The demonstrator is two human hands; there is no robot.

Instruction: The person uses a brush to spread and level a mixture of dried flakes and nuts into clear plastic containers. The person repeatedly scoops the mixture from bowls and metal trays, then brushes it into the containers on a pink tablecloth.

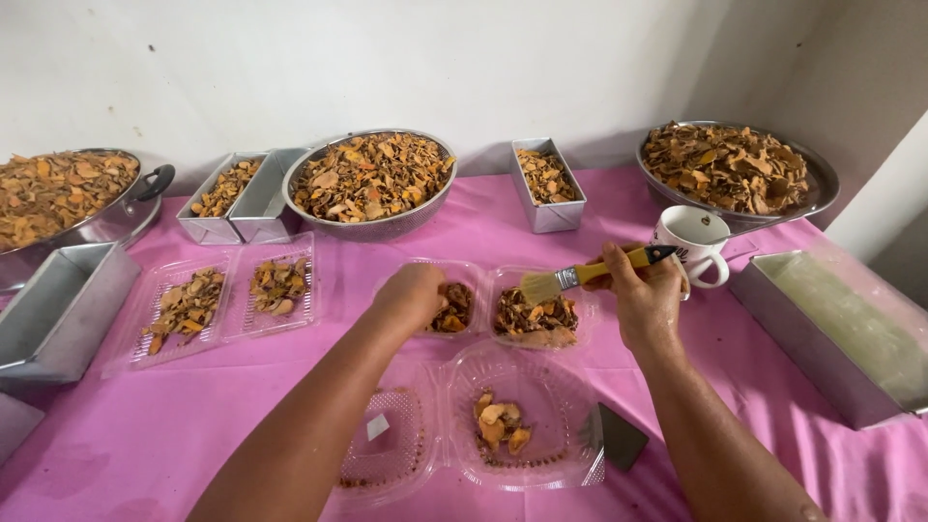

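Left hand [411,295] lowered into the left compartment of a clear two-part plastic tray [483,280] at centre of the counter [145,435]; fingers curled down onto the brown-orange dried pieces there, grip itself hidden by the back of the hand. Right hand [646,295] just right of the same tray, fingers closed around the yellow handle of a flat paintbrush [580,275]. Bristles pointing left, hovering over the heap of dried pieces [536,317] in the right compartment; contact with the pieces not determinable.

Near side, between the forearms: open clear clamshell container [522,425] holding a few orange chips, with a dark scraper [619,435] lying just beside its right edge.

Left of centre: second clear tray [222,300] with two portions of the same pieces. Far left: metal pan [106,217] with a black handle, filled. Far centre: round metal bowl [372,184], heaped, flanked by small rectangular tins [546,188] also holding pieces. Far right: shallow metal dish [735,169], heaped. White mug [691,242] just beyond the right hand. Right edge: long metal tin [831,329] with pale contents. Left edge: another metal tin [58,309], contents not visible. Pink cover over the whole counter.
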